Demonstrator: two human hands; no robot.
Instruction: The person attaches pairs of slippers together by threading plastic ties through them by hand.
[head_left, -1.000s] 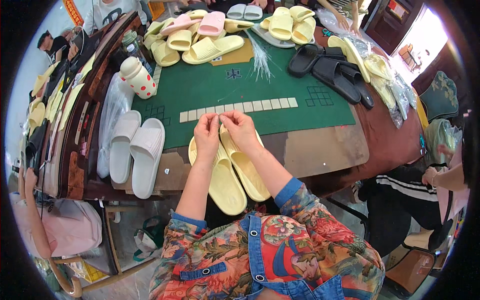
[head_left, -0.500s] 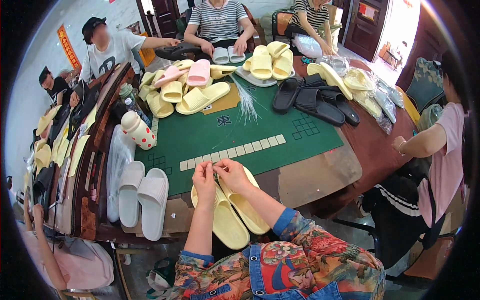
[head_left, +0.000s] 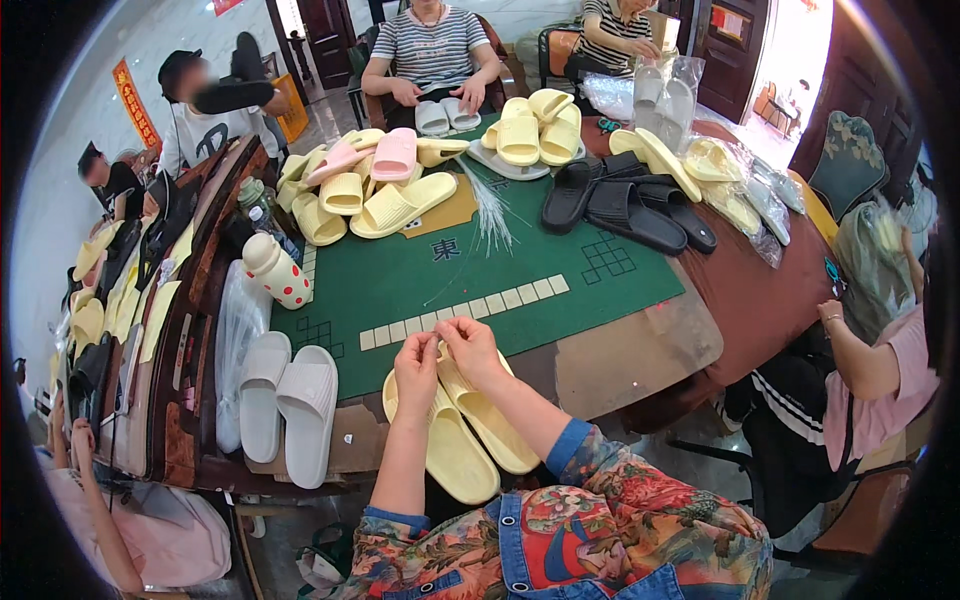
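My left hand (head_left: 416, 372) and my right hand (head_left: 470, 350) meet fingertip to fingertip above a pair of pale yellow slippers (head_left: 458, 462) at the table's near edge. Both hands are pinched closed. Whatever lies between the fingertips is too small to make out. Beyond them, a bundle of thin clear strands (head_left: 489, 212) is spread on the green mat (head_left: 540, 250). One loose strand seems to trail from it toward my hands.
Light grey slippers (head_left: 308, 410) and a red-dotted white bottle (head_left: 275, 270) stand left. Farther back are yellow and pink slippers (head_left: 405, 205), black slippers (head_left: 635, 212) and bagged slippers (head_left: 745, 190). Other people sit around the table; a chair (head_left: 850, 510) stands at right.
My hands stay pinched together, barely shifted. At the far left a person has raised black slippers. Bagged grey slippers now stand upright before the person at the back right. The person at right leans toward a bag.
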